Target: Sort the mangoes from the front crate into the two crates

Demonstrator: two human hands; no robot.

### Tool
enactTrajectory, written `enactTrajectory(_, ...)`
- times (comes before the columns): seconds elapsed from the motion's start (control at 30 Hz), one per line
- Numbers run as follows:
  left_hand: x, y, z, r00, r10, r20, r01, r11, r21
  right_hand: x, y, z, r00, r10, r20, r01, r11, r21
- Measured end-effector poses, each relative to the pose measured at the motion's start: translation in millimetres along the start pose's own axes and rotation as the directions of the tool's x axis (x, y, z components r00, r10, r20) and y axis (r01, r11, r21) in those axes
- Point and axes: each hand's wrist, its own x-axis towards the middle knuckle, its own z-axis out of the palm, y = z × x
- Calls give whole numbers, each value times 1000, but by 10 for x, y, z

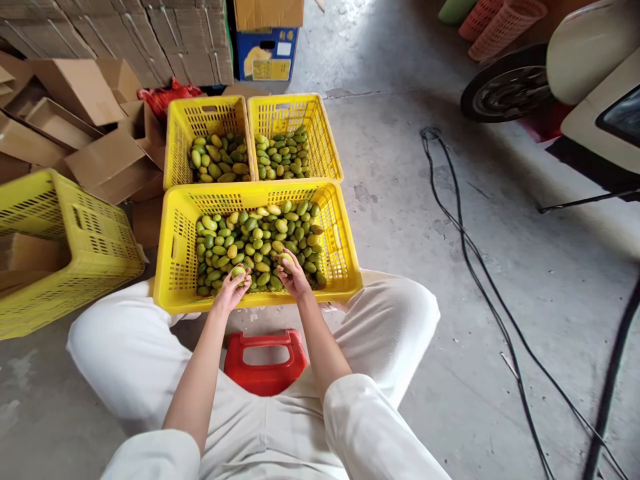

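My left hand [233, 290] is closed around an egg-sized, oval green fruit [238, 271] over the near edge of a large yellow plastic crate [257, 197]. In my right hand [296, 275], the fingers hold another yellowish-green fruit [287, 259], a little farther in and to the right. Below both hands, many similar fruits [235, 247], green to yellow, lie loose in the crate. Two smaller-looking yellow crates stand behind it: the left one [173, 143] holds larger-looking green and yellow fruits, and the right one [325, 143] mostly green ones.
A red plastic stool [265, 380] shows between my legs. At left are another yellow crate [100, 233] with cardboard inside and a heap of open cardboard boxes [80, 93]. Black cables [463, 233] run along the floor at right, near a scooter wheel [510, 87].
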Motion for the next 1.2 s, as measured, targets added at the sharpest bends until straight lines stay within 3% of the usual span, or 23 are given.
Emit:
enactTrajectory(0.2,-14,20,33,999,-28,27,28,999,17,-4,0,6,999,48,25,-49,997,55)
enactTrajectory(0.47,63,-37,-28,999,3,-54,0,999,46,23,34,-25,1000,16,9,-17,998,59)
enactTrajectory(0.63,34,-6,-9,999,-15,-35,14,1000,-8,17,41,-35,990,100,99,-104,994,28)
enactTrajectory(0.93,0,60,62,996,-26,-82,19,997,-81,-31,-25,-39,969,204,142,-203,979,-27)
enactTrajectory(1.07,-18,76,88,996,28,-81,-38,991,-127,-33,-46,7,946,267,183,-264,964,-37)
enactTrajectory(1.2,-55,92,114,986,48,-162,-82,975,-207,-17,-51,32,953,248,177,-256,966,24)
